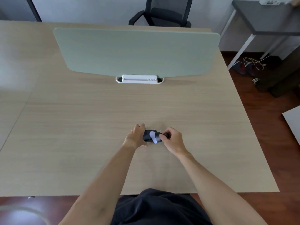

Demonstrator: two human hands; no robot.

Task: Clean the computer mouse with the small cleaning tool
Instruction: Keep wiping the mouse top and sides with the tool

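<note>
A dark computer mouse (148,135) with a pale lilac band across it sits just above the wooden desk (97,119), near its front middle. My left hand (135,136) grips the mouse's left end. My right hand (172,139) pinches a small dark cleaning tool (166,135) whose tip touches the mouse's right end. Most of the tool is hidden by my fingers.
A pale green divider panel (136,52) stands in a white base (139,78) across the middle of the desk. A black office chair (164,12) is behind it. A grey side table (266,21), cables and shoes lie to the right on the dark floor.
</note>
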